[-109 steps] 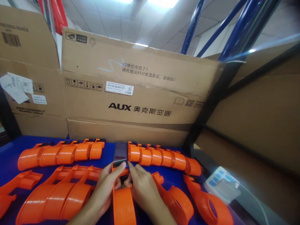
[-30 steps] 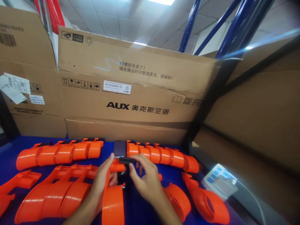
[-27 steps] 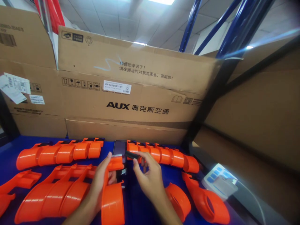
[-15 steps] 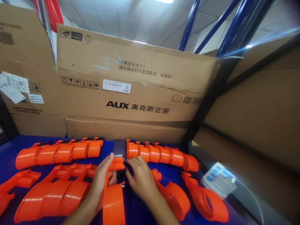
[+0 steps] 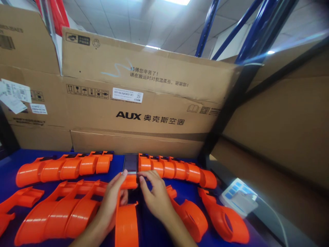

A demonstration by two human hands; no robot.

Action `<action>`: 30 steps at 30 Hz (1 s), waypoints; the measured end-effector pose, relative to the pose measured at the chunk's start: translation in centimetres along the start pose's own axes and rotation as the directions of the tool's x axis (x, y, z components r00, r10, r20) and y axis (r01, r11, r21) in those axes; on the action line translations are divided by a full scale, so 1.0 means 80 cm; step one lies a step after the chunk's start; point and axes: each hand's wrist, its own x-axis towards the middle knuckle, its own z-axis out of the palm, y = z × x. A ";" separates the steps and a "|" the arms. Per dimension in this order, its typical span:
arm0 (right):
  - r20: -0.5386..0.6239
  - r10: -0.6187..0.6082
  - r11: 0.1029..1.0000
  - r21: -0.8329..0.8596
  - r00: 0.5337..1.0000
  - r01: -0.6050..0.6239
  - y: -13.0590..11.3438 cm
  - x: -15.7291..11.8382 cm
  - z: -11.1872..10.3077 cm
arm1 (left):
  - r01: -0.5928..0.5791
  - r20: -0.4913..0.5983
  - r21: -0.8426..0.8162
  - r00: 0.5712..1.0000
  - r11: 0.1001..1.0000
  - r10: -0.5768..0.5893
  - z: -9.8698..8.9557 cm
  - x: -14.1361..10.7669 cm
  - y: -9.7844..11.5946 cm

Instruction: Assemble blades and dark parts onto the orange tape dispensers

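orange plastic piece (image 5: 127,224) is in the left hand (image 5: 111,197), its curved band hanging below the grip toward the viewer. the left thumb and fingers clasp its upper, narrower end, thumb on top. the right hand (image 5: 155,192) is just right of that end, thumb and forefinger curled toward it; i cannot tell whether they pinch anything or touch the piece.

on the blue tabletop (image 5: 155,233), left of the grip, lie three nested orange pieces (image 5: 58,221), with a loose orange part (image 5: 28,197) farther out. right of the grip sit a looped orange piece (image 5: 195,219) and, beyond it, another looped piece (image 5: 228,226). farther right of the grip is a white device (image 5: 236,193) with a cable (image 5: 280,221).

straight beyond the grip lies a dark flat device (image 5: 130,162), between a left row of orange pieces (image 5: 70,168) and a right row of orange pieces (image 5: 169,169), black parts along their tops. behind everything on the tabletop stands a cardboard panel (image 5: 154,135) printed "aux".
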 end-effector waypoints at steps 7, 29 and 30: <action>0.036 0.117 0.941 0.316 0.992 -0.123 -0.006 -0.001 0.002 | 0.016 0.058 0.059 0.998 0.998 -0.020 0.002 -0.002 -0.005; -0.219 0.240 0.893 0.432 0.946 -0.127 0.003 0.007 -0.008 | 0.020 0.065 -0.005 0.998 1.000 -0.020 -0.007 0.007 0.001; -0.271 0.249 0.895 0.430 0.930 -0.115 0.006 0.009 -0.011 | 0.030 0.066 -0.010 0.997 1.000 -0.029 -0.007 0.007 0.003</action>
